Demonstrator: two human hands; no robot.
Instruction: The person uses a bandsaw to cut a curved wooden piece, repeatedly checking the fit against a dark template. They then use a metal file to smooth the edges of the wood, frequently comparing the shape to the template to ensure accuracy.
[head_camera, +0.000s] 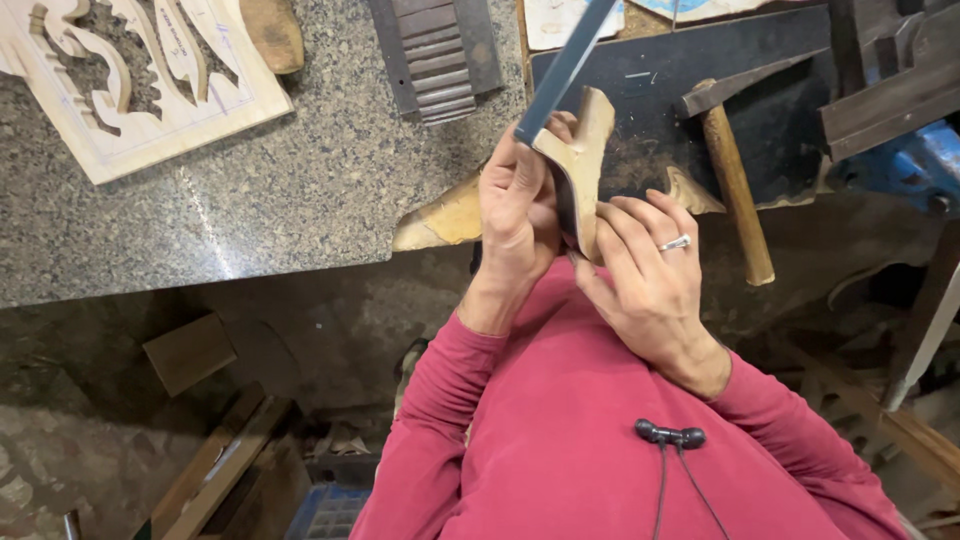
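Left hand (518, 205) is wrapped around a pale carved wood piece (585, 150), fingers curled over its near edge, and appears to pinch the lower end of a flat blue-grey bar (565, 68) that slants up and away from the knuckles. Right hand (650, 275), a silver ring on one finger, presses its fingertips against the other face of the same wood piece, so the piece sits clamped upright between both hands, just above the red-sleeved chest. Beyond the right hand's fingers a hammer (735, 180) with a wooden handle lies on a dark mat (650, 90), close but not touching. Left of the left hand a pale wood offcut (440, 220) pokes out at the edge of a speckled granite top (300, 180). Far off to the left of that hand, at the top's far corner, lies a flat fretwork panel (130, 80) with pencil lines drawn on its light surface. Above the left hand sits a dark ribbed block (435, 50).
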